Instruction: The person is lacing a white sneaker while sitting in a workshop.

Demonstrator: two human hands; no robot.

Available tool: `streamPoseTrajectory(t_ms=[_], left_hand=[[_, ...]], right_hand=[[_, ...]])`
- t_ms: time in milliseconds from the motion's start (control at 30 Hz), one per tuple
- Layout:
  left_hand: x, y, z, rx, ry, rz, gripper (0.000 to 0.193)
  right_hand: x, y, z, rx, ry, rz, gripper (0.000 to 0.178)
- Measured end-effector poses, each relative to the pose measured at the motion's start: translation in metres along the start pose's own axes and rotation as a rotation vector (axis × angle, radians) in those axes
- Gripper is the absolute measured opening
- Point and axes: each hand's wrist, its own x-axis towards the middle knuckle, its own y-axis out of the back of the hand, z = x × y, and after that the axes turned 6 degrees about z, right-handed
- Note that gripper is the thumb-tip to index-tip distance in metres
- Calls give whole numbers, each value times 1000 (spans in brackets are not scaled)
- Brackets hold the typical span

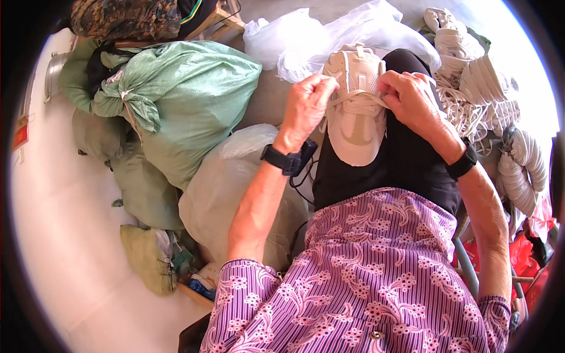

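A beige sneaker (353,138) rests on my black-trousered lap, its toe toward me and its heel away. Its pale shoelace (355,96) crosses over the tongue and runs out to both sides. At the shoe's left edge my left hand (307,105) is closed in a pinch on one lace end. My right hand (411,101) pinches the other end just right of the shoe. Both hands are held a little above the upper, and the lace between them looks drawn out. The lace tips are hidden by my fingers.
Large tied green sacks (194,100) stand at the left, with a translucent plastic bag (235,188) beside my left forearm. White plastic bags (335,38) lie beyond the shoe. Several pale sneakers (479,82) are stacked at the right, above red bags (522,259). A wooden stool (226,23) stands far left.
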Motion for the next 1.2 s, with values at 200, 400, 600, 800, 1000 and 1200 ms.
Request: streamPoseTrajectory(t_ms=[200, 400, 600, 800, 1000, 1200], left_hand=[[0, 1, 4, 168, -59, -23, 27], [3, 4, 12, 248, -7, -94, 24], [9, -21, 7, 601, -389, 129, 19], [-1, -23, -7, 535, -418, 194, 19], [-9, -19, -21, 146, -103, 113, 26], [-13, -23, -25, 30, -56, 140, 24]], right_hand=[[-1, 1, 1, -23, 23, 4, 8], [-3, 0, 1, -21, 49, 37, 9], [-2, -2, 0, -25, 36, 42, 9], [1, 5, -4, -29, 0, -30, 6], [35, -3, -5, -99, 206, 72, 13], [47, -28, -10, -33, 299, -45, 14]])
